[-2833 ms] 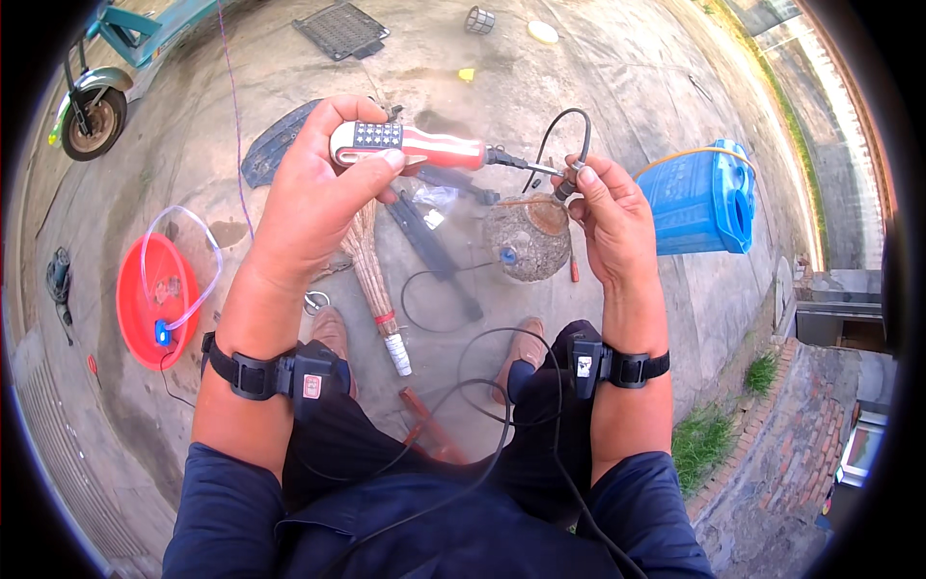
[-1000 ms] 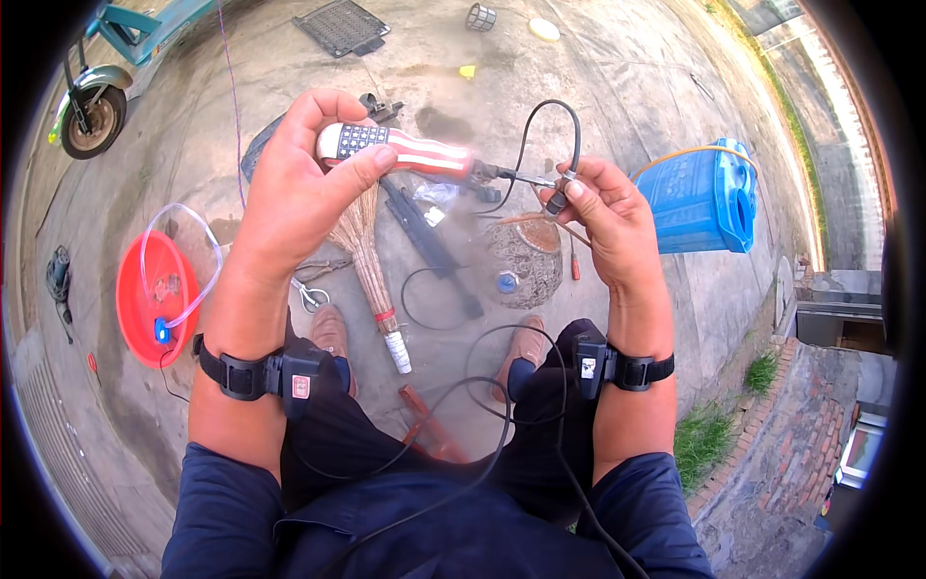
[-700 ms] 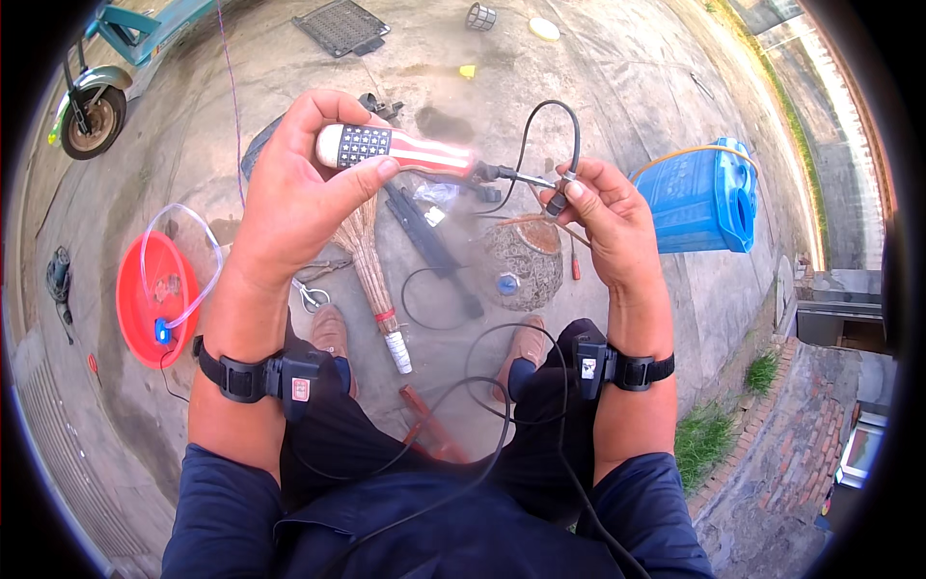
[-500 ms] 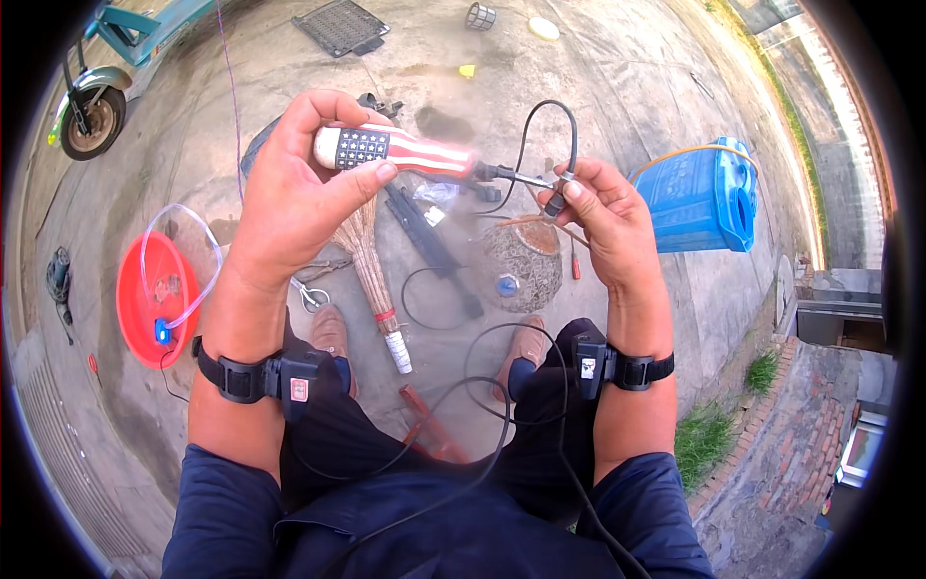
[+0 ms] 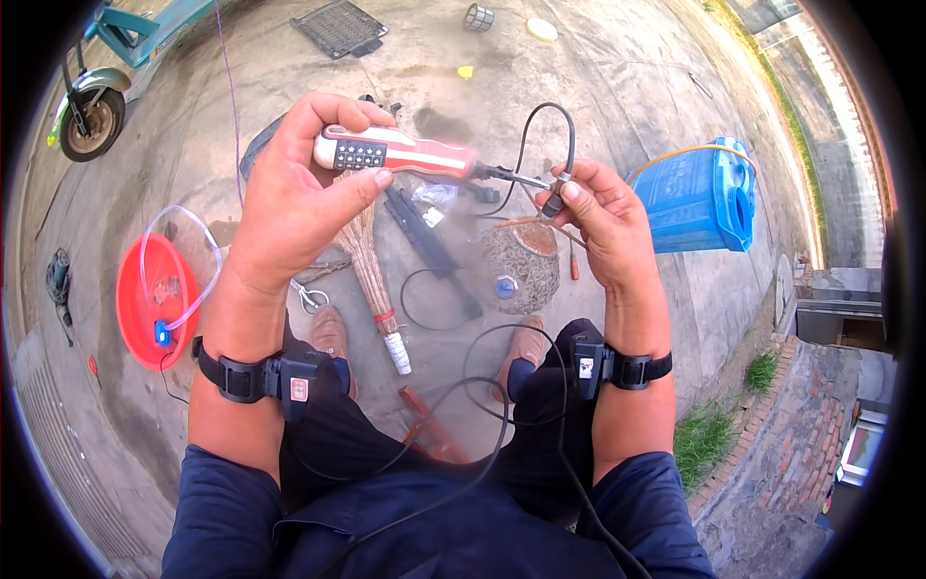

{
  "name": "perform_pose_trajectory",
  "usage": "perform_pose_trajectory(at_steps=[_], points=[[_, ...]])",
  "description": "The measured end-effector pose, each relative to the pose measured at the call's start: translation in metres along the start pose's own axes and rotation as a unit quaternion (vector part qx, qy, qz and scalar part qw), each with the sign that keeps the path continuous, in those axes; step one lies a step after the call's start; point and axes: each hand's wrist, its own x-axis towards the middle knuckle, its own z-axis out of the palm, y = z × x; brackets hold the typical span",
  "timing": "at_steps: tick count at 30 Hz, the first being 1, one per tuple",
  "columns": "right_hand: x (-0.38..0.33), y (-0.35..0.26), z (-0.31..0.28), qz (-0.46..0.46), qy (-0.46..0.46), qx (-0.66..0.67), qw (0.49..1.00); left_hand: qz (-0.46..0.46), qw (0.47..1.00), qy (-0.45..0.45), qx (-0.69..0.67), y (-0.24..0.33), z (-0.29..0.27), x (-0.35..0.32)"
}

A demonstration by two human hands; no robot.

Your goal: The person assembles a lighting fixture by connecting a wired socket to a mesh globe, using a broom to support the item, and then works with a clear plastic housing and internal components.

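My left hand is closed round the thick handle of a screwdriver, red and white with a dark starred patch. The shaft points right, and its tip meets a small metal band on a black cable. Pinched between the thumb and fingers of my right hand is the cable's dark end fitting. My fingers partly hide band and fitting, so how the tip sits there is unclear. The cable loops up above my right hand; black cable also hangs across my lap.
Around my feet lie a twig broom, a dark flat bar, a rough round stone-like block and a red metal piece. A red basin with a clear tube stands left, a blue jerrycan right.
The screwdriver handle has turned slightly about its length; its starred patch and stripes show differently. Both hands stay nearly in place, and the tip is still at the band.
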Motion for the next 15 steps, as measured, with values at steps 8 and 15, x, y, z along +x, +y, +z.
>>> perform_pose_trajectory(at_steps=[8,15], points=[[0.000,0.000,-0.002,-0.019,-0.003,-0.005,1.000,-0.197,0.973,0.005,0.117,0.007,-0.009,0.006],[0.000,0.002,0.004,-0.010,-0.008,-0.011,1.000,-0.095,0.992,0.021,0.084,-0.002,-0.011,0.002]])
